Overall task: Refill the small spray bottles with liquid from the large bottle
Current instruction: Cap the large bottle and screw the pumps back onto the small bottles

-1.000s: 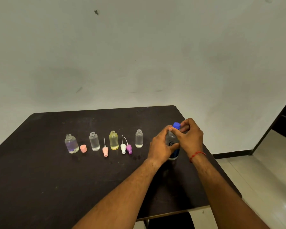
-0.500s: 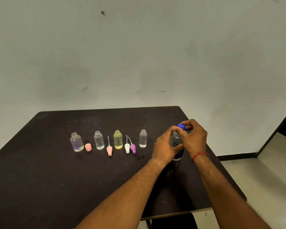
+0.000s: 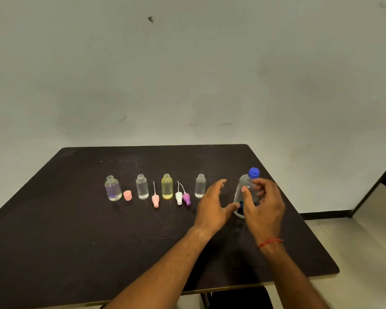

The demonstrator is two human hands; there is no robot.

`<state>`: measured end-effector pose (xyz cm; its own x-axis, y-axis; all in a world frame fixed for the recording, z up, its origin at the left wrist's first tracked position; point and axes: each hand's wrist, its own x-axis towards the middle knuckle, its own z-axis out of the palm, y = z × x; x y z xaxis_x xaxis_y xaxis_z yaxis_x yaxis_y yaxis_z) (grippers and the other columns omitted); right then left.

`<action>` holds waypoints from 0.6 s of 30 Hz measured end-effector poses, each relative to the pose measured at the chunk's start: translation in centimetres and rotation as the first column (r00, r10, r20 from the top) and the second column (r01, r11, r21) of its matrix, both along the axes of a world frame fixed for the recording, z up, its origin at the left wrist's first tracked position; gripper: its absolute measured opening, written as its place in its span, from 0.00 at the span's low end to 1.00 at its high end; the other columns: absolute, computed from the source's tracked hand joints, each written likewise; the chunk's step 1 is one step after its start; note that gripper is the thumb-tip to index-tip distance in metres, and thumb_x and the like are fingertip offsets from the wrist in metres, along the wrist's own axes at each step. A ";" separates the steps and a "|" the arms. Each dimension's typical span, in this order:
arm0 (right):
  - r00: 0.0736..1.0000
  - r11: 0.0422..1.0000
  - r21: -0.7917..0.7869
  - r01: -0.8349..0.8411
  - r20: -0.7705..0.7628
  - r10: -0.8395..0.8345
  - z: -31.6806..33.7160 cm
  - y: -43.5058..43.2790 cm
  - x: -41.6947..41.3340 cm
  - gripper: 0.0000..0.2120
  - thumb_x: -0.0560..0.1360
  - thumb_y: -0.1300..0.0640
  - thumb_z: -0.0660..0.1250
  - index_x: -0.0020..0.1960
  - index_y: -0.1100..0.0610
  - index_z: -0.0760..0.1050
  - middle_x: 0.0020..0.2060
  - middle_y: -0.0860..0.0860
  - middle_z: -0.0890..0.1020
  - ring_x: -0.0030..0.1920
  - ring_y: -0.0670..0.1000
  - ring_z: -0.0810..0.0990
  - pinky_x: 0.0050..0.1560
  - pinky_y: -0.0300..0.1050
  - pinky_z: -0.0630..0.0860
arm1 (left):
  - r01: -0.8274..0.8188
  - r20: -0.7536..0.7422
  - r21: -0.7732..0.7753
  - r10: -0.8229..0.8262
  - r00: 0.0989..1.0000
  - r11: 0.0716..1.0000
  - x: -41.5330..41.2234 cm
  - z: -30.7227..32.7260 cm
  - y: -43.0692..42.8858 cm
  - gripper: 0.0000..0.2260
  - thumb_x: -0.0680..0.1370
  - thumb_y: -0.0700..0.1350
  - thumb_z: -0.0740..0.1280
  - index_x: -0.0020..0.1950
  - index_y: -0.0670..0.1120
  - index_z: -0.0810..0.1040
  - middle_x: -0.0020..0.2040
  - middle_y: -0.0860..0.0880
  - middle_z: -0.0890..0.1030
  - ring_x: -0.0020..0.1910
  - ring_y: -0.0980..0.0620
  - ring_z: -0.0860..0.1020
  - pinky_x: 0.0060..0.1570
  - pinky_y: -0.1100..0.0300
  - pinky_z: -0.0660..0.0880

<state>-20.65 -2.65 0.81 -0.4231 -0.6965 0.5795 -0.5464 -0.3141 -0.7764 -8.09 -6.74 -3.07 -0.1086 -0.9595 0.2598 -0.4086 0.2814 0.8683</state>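
Table (image 3: 76, 253): a dark, scuffed top; all task items are carried on its far half, within reach of both arms.
Right wrist: a red thread (image 3: 270, 242) is worn; no part in the task is judged.
Left hand (image 3: 212, 210): fingers are spread and straight; nothing is held; the thumb is pointed at the base of the large bottle, whether touching cannot be told; it is judged to be placed there for steadying.
Right hand (image 3: 265, 210): loosely cupped about the large bottle, thumb in front, fingers on the far side; whether it is actually gripped cannot be told, as the fingers are blurred.
Large bottle (image 3: 246, 180): stood upright near the right table edge, between the hands; the blue cap (image 3: 253, 172) is seated on the neck, so pouring is not yet possible.
Label: dark blue print is seen low on the large bottle; no writing can be read.
Small bottles: leftmost bottle (image 3: 113, 188), second bottle (image 3: 142, 187), yellow bottle (image 3: 167, 187) and rightmost bottle (image 3: 200, 186) are lined up with necks open, judged ready for filling.
Removed tops: a pink cap (image 3: 127, 195), pink sprayer (image 3: 155, 198), white sprayer (image 3: 178, 197) and purple sprayer (image 3: 186, 198) are laid between the bottles, judged kept near their owners.
Wall (image 3: 187, 74): plain, marked; no writing is seen.
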 end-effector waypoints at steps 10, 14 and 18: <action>0.983 0.923 0.359 -0.138 -0.067 0.173 -4.8 -2.3 7.6 0.05 0.72 0.51 0.74 0.45 0.51 0.82 0.38 0.43 0.81 0.38 0.40 0.80 0.42 0.35 0.79 | -0.418 -0.110 -0.018 0.414 0.904 0.908 9.9 -1.8 2.3 0.08 0.75 0.41 0.72 0.50 0.53 0.82 0.44 0.59 0.83 0.44 0.63 0.81 0.49 0.57 0.81; 0.982 0.894 0.437 -0.097 -0.106 0.159 -5.4 -4.1 10.4 0.11 0.71 0.41 0.72 0.41 0.48 0.79 0.37 0.43 0.81 0.37 0.41 0.79 0.39 0.37 0.76 | -0.471 -0.118 0.015 0.469 0.875 0.882 11.6 -2.0 2.2 0.07 0.75 0.42 0.72 0.46 0.54 0.82 0.41 0.58 0.83 0.41 0.63 0.80 0.47 0.57 0.80; 0.973 0.890 0.449 -0.080 -0.157 0.167 -5.7 -5.3 12.1 0.09 0.73 0.44 0.70 0.45 0.48 0.76 0.36 0.43 0.79 0.38 0.44 0.79 0.39 0.41 0.76 | -0.470 -0.109 0.033 0.471 0.875 0.882 12.5 -2.4 2.4 0.06 0.75 0.44 0.72 0.46 0.55 0.81 0.39 0.58 0.82 0.39 0.61 0.80 0.45 0.56 0.80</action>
